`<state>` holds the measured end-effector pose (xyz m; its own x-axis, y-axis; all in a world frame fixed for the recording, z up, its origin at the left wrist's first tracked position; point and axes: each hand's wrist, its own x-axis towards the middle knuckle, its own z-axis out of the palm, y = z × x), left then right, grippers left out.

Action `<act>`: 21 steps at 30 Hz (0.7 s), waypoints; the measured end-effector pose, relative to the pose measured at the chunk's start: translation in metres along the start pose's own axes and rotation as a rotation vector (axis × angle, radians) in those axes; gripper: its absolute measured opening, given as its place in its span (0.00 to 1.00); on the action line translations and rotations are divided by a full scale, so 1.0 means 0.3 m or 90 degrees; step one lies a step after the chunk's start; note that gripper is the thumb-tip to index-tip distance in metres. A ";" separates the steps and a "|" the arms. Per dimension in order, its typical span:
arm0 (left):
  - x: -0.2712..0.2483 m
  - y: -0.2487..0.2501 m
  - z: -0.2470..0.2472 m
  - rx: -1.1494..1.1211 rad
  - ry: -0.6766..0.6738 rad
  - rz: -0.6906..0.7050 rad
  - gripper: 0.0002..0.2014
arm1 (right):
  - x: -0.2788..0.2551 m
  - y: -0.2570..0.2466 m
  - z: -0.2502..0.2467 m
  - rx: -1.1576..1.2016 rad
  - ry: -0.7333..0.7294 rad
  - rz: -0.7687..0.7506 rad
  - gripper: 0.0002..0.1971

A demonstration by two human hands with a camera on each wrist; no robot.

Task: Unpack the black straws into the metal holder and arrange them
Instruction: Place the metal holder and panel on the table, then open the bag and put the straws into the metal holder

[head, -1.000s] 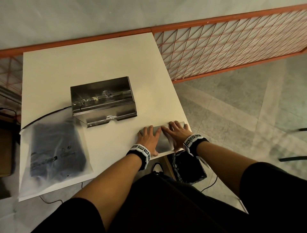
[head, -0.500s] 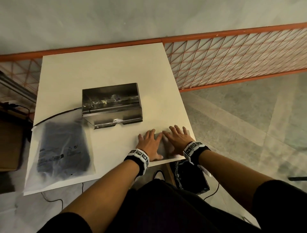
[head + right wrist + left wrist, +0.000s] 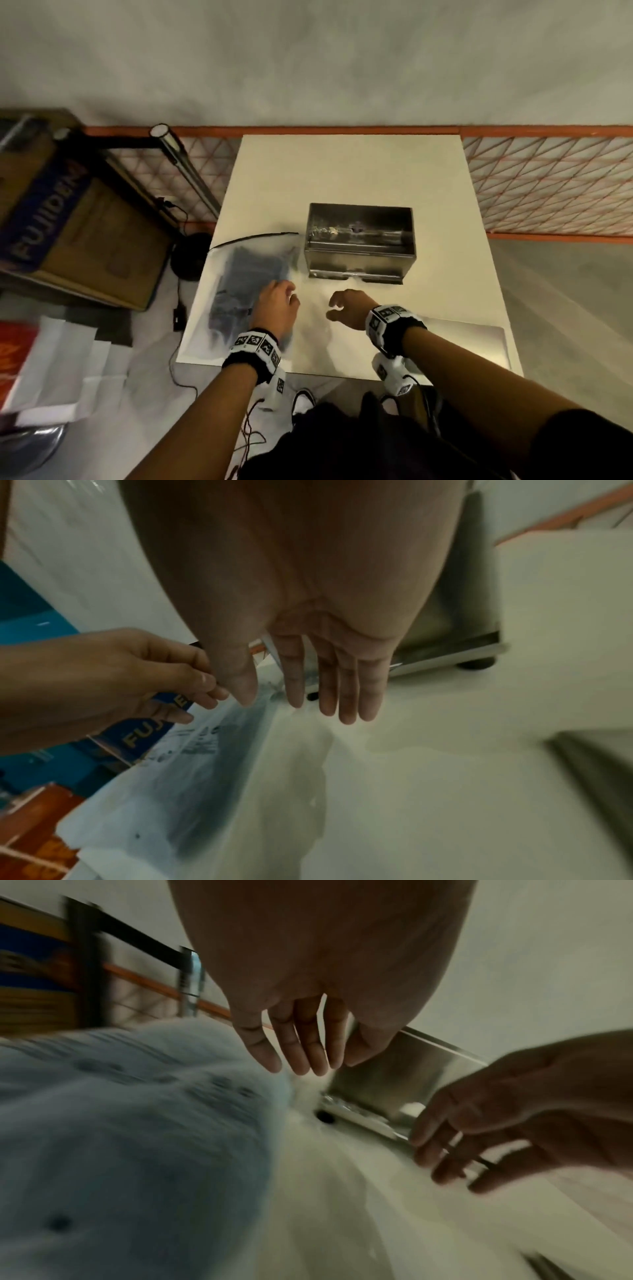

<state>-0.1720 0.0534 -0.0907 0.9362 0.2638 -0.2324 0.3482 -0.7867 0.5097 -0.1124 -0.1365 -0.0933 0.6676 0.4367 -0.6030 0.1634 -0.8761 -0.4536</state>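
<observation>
where orange mesh fence runs, white table abuts.

Straws: black bundle sealed in a frosted bag, flat on the table's left side.
Holder: shiny steel box, upright, just right of the bag.

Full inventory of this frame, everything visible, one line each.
metal holder: 1, silver, mid-table, open top
straw bag: 1, frosted plastic with dark contents, table's left side
metal lid: 1, silver, flat at near right edge
table: 1, white
cable: 1, black, behind the bag
cardboard box: 1, brown and blue, floor at left
fence: 1, orange mesh, along wall
left hand: over the bag, fingers relaxed
right hand: above bare table, empty
</observation>
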 end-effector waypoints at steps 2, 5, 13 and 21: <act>0.027 -0.074 -0.056 -0.021 0.028 -0.046 0.11 | 0.056 -0.073 0.033 0.031 -0.006 0.027 0.20; 0.076 -0.196 -0.138 -0.018 0.040 -0.124 0.20 | 0.133 -0.181 0.075 0.081 0.001 0.082 0.22; 0.157 -0.399 -0.214 0.053 -0.057 -0.312 0.54 | 0.256 -0.330 0.148 0.203 0.030 0.198 0.30; 0.193 -0.452 -0.157 -0.077 -0.118 -0.353 0.62 | 0.278 -0.391 0.155 0.285 0.047 0.236 0.28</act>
<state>-0.1626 0.2016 -0.1343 0.5933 0.5061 -0.6260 0.7953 -0.4884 0.3591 -0.1096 0.0120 -0.1209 0.6727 0.0886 -0.7346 -0.4028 -0.7890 -0.4640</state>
